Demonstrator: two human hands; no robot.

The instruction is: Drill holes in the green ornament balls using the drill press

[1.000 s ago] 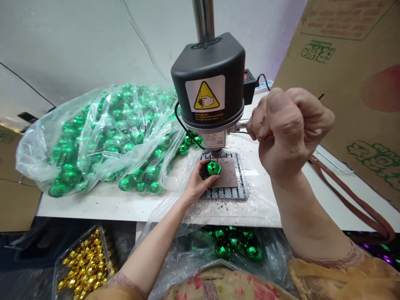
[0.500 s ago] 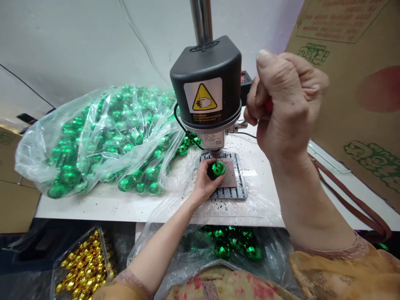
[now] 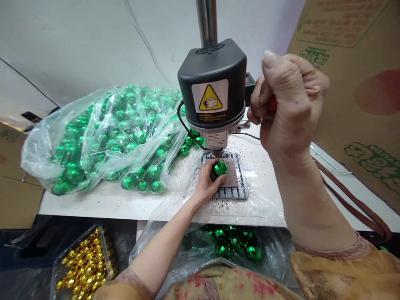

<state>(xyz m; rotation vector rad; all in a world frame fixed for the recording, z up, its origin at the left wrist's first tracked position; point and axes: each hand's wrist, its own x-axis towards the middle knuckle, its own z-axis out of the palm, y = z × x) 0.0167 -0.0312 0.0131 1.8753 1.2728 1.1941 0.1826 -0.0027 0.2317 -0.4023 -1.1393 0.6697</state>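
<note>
A small black bench drill [image 3: 212,89] stands on a white table [image 3: 103,202], its chuck just above a ribbed metal base plate [image 3: 239,177]. My left hand [image 3: 208,183] grips a shiny green faceted ball [image 3: 220,168] on the plate, right under the chuck. My right hand [image 3: 289,108] is a closed fist around the drill's red-tipped feed lever [image 3: 272,104], raised beside the drill head.
A big clear bag of green balls [image 3: 103,133] lies on the table's left. Another clear bag with several green balls [image 3: 233,246] hangs below the front edge. A tray of gold balls [image 3: 83,262] sits lower left. Cardboard boxes [image 3: 359,83] stand at right, with a brown strap [image 3: 353,200].
My right hand has swung the lever up from beside the drill's lower part to level with its head. My left hand keeps the green ball under the chuck.
</note>
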